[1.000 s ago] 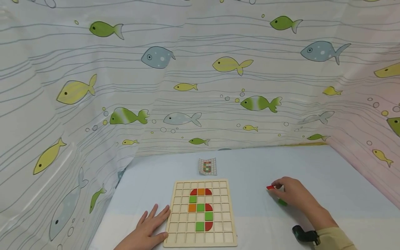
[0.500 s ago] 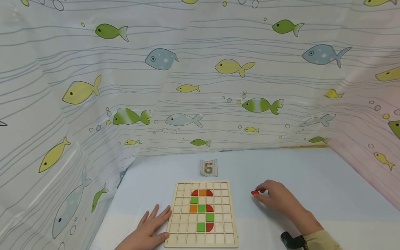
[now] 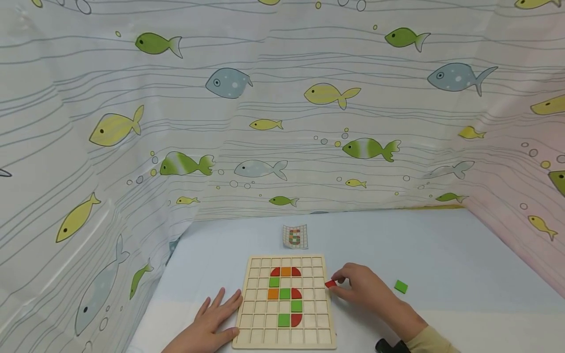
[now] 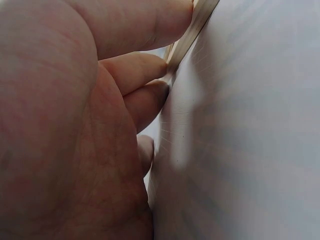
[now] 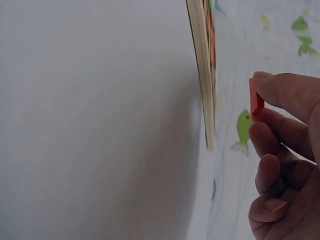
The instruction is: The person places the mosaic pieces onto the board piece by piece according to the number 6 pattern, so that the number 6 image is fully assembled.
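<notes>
A wooden grid board (image 3: 260,335) lies on the table with red, orange and green tiles set in several of its cells. My left hand (image 3: 211,321) rests at the board's left edge, fingers spread and straight; in the left wrist view its fingertips touch the wooden edge (image 4: 196,30). Between thumb and forefinger my right hand (image 3: 366,287) pinches a red tile (image 3: 330,284), held just over the board's right edge. The right wrist view shows that red tile (image 5: 256,97) edge-on, with the other fingers curled below it.
One green square tile (image 3: 400,287) lies on the table right of my right hand. Behind the board lies a small pattern card (image 3: 295,237) with a coloured grid figure. A fish-patterned curtain (image 3: 282,147) closes off the back and sides.
My right hand has carried the red tile leftward from the right side of the table to the board's edge. The green tile is uncovered now. My left hand has stayed put.
</notes>
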Available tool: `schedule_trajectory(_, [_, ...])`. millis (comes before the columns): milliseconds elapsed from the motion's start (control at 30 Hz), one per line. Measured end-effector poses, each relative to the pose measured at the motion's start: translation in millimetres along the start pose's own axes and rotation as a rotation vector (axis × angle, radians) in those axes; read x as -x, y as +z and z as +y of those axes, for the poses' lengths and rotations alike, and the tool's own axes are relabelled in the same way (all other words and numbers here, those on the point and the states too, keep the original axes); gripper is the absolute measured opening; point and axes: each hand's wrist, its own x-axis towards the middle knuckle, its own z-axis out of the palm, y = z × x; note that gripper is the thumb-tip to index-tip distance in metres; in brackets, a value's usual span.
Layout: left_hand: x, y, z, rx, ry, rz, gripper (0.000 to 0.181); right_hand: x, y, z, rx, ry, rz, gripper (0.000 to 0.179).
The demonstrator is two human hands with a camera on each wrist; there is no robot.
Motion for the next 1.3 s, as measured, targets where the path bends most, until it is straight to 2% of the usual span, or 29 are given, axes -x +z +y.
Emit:
schedule_trajectory(200, [0.6,0.1,-0.3,-0.008,0.008,0.009,0.065,-7.7,12,-21,-0.027,-0.018,-0.027,0.014])
schedule_trajectory(433, [0.7,-0.7,1.8,-0.006,-0.019,0.000,0.066,-15.3,23,-44,-0.068,-0.027,-0.078,0.018])
schedule_trajectory(700, [-0.1,-2.8,4.6,0.001,-0.032,-0.001,0.067,-21.2,37,-67,-0.091,-0.097,-0.098,0.018])
schedule_trajectory(967, [-0.2,-1.8,3.3,-0.002,-0.054,-0.009,0.068,-26.2,52,-89,-0.043,-0.174,-0.108,0.018])
schedule_trajectory(1300, [-0.1,-1.7,1.4,-0.002,-0.053,-0.015,0.067,-33.3,72,-107,0.006,-0.174,-0.152,0.024])
